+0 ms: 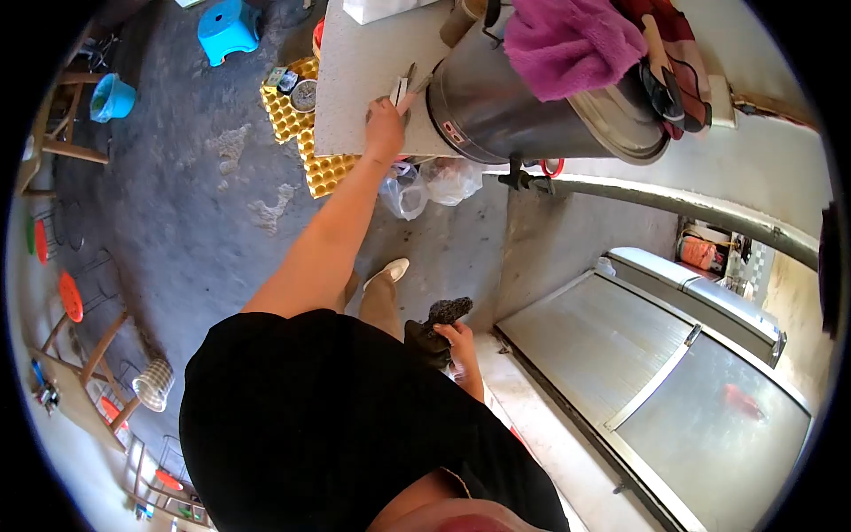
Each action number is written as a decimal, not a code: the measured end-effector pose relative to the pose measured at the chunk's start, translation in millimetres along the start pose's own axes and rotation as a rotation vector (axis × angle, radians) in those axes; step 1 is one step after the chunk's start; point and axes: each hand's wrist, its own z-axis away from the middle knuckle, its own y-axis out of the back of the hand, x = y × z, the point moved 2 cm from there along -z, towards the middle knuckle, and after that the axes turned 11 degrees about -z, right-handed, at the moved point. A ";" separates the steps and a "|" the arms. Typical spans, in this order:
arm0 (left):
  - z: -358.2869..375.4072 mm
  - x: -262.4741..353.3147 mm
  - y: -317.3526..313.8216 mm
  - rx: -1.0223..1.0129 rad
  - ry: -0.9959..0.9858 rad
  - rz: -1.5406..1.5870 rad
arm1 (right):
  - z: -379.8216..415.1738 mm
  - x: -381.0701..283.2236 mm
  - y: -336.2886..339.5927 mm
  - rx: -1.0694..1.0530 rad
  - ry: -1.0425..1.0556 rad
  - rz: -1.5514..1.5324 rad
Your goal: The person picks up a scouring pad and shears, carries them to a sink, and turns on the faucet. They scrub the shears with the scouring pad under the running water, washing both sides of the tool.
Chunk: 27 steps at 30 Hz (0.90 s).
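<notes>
My left hand (385, 129) reaches out to the white tabletop (346, 71), its fingers closed around a slim white-and-metal tool (401, 91) whose exact kind I cannot make out. Right beside that hand stands a large metal drum-shaped pot (505, 102) with a tap low on its side. Close to my body, my right hand (458, 344) grips a dark, rough, crumpled bundle (448, 312); part of it hangs down in front of my black shirt.
A purple towel (572, 44) drapes over the pot. Plastic bags (452, 180) hang below the table edge, near yellow egg trays (328, 173). To the right is a glass-topped cabinet (603, 337). A blue stool (229, 31) and wooden chairs (105, 341) stand on the left.
</notes>
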 end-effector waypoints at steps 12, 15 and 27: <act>1.6 -60.9 7.7 0.068 0.170 0.182 | 2.9 7.1 -8.4 0.016 0.034 -0.048; -0.5 -66.8 -7.6 0.077 0.037 0.196 | 3.3 13.0 -8.6 0.020 0.030 -0.046; 8.9 -47.4 17.3 -0.086 0.249 0.195 | 14.4 17.9 -14.4 0.053 0.043 -0.090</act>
